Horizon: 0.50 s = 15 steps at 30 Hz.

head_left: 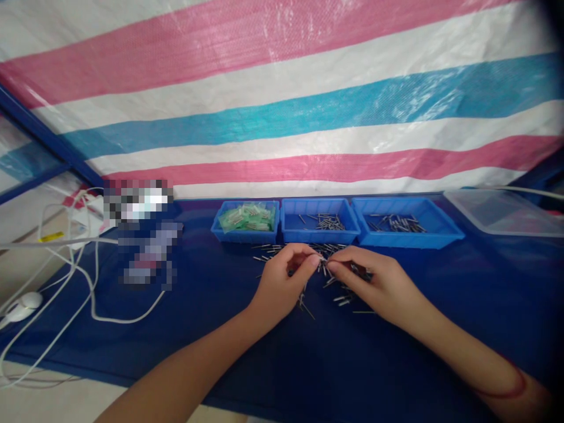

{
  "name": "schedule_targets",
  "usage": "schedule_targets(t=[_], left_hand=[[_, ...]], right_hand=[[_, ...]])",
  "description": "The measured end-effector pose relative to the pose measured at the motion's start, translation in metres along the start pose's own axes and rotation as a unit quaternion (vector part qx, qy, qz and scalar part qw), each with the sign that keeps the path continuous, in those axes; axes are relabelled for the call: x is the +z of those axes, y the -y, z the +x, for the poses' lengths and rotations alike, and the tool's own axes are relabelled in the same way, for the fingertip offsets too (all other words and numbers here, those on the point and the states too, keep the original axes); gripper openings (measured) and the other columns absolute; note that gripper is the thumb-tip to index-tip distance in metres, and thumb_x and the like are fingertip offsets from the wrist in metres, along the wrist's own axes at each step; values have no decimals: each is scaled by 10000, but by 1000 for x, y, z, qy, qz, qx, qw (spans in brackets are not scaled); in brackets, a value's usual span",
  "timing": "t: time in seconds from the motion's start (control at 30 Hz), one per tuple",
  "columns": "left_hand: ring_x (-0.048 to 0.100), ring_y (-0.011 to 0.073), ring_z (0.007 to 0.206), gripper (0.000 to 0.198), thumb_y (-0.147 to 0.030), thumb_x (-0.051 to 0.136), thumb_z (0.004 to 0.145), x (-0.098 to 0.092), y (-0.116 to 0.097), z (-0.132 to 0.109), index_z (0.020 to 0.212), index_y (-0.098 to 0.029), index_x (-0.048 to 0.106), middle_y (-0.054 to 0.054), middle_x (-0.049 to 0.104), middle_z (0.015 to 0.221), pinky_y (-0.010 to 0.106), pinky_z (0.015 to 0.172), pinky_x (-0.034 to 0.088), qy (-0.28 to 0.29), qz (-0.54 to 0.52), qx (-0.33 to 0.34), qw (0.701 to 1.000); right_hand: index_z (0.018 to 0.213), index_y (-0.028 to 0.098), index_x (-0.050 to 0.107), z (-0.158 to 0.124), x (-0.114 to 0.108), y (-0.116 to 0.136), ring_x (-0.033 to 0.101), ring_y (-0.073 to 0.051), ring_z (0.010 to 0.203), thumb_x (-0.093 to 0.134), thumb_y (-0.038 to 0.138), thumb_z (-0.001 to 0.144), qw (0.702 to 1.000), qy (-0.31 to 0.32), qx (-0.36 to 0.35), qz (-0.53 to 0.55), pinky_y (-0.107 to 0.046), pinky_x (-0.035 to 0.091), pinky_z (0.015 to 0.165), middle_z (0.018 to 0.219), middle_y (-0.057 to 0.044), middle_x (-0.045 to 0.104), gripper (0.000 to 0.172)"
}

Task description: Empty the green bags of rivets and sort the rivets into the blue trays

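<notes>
Thin metal pins with thicker ends, which look like blind rivets (343,300), lie in a loose pile on the blue table, under and around both hands. My left hand (285,276) pinches a small shiny piece between thumb and forefinger, seemingly one of these rivets. Close beside it, my right hand (374,279) has its thumb and forefinger pressed together near the same piece. What lies between the right fingertips is too small to make out. Part of the pile is hidden by the hands.
Behind the pile stand three blue bins: the left bin (247,237) with green plastic packets (247,217), the middle bin (319,237) and right bin (409,239) with rivets. A clear plastic lid (502,211) lies far right. White cables (94,294) run along the left.
</notes>
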<state>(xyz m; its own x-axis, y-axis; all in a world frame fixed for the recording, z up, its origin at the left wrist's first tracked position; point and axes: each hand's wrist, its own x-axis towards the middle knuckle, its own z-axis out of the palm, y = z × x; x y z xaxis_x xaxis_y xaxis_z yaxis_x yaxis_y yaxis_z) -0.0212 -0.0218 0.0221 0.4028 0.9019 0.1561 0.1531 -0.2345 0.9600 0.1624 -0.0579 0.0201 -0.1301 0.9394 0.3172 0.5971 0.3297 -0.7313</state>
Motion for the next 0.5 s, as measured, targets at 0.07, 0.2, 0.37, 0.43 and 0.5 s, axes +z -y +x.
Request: schedule_targets(t=[0.07, 0.2, 0.37, 0.43, 0.5], left_hand=[[594, 127, 750, 183, -320, 541, 893, -1, -3, -1, 937, -159, 614, 21, 656, 854, 229, 696, 453, 2, 55, -2, 998], [596, 133, 759, 170, -300, 566, 878, -1, -9, -3, 901, -151, 644, 30, 668, 852, 232, 707, 442, 46, 144, 47, 987], [617, 145, 806, 233, -320, 532, 913, 2, -8, -5, 1011, -149, 657, 48, 683, 895, 240, 749, 454, 85, 156, 86, 980], [619, 143, 805, 222, -314, 521, 923, 2, -5, -5, 972, -157, 669, 44, 685, 882, 239, 748, 454, 83, 155, 90, 980], [619, 141, 792, 205, -325, 543, 912, 2, -2, -4, 938, -168, 672, 37, 686, 872, 238, 737, 455, 79, 149, 89, 982]], right_hand=[[867, 218, 661, 0, -1, -1, 611, -154, 684, 564, 363, 882, 998, -32, 31, 35, -271, 476, 601, 801, -22, 687, 174], [854, 227, 652, -1, -3, 0, 611, -153, 677, 611, 372, 850, 991, -75, 52, 101, -263, 483, 589, 779, -13, 674, 151], [862, 226, 652, -4, -1, 3, 611, -166, 753, 593, 355, 869, 994, -32, 17, 101, -285, 475, 649, 817, -29, 664, 141], [863, 222, 651, -5, 0, 3, 608, -171, 773, 601, 349, 867, 995, -30, 10, 96, -297, 470, 673, 827, -36, 661, 136], [843, 218, 643, -5, 1, 2, 601, -171, 767, 608, 346, 863, 995, -37, 13, 92, -302, 463, 677, 814, -36, 654, 134]])
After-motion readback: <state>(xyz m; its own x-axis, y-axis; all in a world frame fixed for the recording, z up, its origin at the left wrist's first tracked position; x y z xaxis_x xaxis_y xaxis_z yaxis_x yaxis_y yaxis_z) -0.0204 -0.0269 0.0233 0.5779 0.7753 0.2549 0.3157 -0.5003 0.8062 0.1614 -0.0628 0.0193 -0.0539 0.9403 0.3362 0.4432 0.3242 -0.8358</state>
